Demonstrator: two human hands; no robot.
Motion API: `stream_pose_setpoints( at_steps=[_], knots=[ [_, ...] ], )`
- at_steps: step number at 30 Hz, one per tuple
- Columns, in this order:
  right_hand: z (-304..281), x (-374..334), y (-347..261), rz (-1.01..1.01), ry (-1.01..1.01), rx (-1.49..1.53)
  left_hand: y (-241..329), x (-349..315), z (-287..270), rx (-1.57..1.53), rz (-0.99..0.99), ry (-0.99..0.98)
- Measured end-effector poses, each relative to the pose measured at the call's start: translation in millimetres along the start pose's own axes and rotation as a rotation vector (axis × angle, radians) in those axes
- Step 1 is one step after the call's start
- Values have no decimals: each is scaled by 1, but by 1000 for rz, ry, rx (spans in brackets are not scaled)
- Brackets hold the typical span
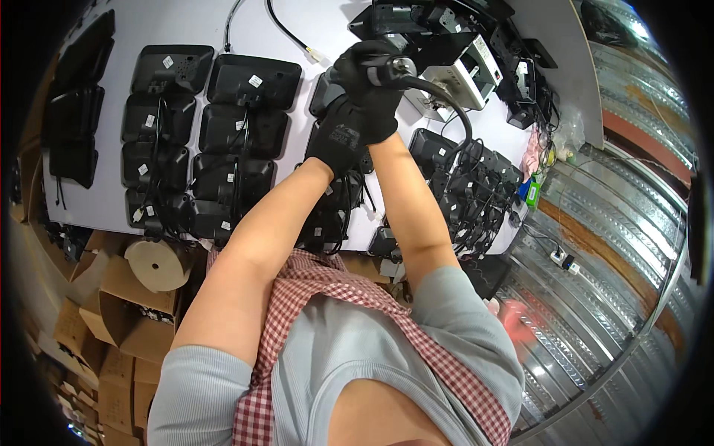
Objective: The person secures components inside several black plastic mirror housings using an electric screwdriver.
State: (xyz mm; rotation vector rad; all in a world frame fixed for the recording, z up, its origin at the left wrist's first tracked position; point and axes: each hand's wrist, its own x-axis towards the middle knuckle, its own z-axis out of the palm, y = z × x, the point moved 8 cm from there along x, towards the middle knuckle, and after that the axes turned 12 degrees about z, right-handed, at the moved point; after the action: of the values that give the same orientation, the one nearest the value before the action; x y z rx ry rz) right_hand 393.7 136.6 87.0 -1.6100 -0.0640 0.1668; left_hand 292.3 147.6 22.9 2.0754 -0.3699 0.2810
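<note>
Both my hands are in black gloves and close together over the middle of the far table. My right hand (374, 104) is closed around a cylindrical black-and-grey tool (387, 72) with a metal ring at its end. A thick black cable (455, 108) curves from that tool to the right and down. My left hand (341, 140) is just below and left of the right one, over a black plastic housing (321, 97); its fingers are hidden. Rows of similar black housings (254, 80) with white labels and coiled cables lie to the left.
More flat black panels (74, 111) lie at the table's left end. A white metal box (461, 74) and black brackets (520, 82) stand at the back right. Smaller cabled black units (476, 182) crowd the right. Cardboard boxes (123, 312) and a large roll (158, 265) are below left.
</note>
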Motion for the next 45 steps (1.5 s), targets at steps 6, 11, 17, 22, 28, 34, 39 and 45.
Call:
stream_pose_setpoints(
  at_steps=[6,11,17,22,28,34,39,45],
  knots=[
    [16,1,-21,-182,-13,-151,-14,-4,-4,-481,-212,157],
    [30,-10,-35,-315,-72,-286,-19,-17,7,-652,-426,206],
    [-72,-49,-43,26,174,334,6,3,6,261,136,-66],
    [-174,-80,-95,-307,661,105,8,7,9,292,124,-127],
    [-196,-62,-70,-255,729,-1,9,6,13,341,136,-128],
    [-138,-72,-97,-476,523,-600,-12,3,20,178,87,-167],
    [-67,-86,-67,-106,238,91,-4,12,15,91,9,-235],
    [-14,-77,-16,-92,8,175,-9,-10,6,-467,-292,-74]
  ],
)
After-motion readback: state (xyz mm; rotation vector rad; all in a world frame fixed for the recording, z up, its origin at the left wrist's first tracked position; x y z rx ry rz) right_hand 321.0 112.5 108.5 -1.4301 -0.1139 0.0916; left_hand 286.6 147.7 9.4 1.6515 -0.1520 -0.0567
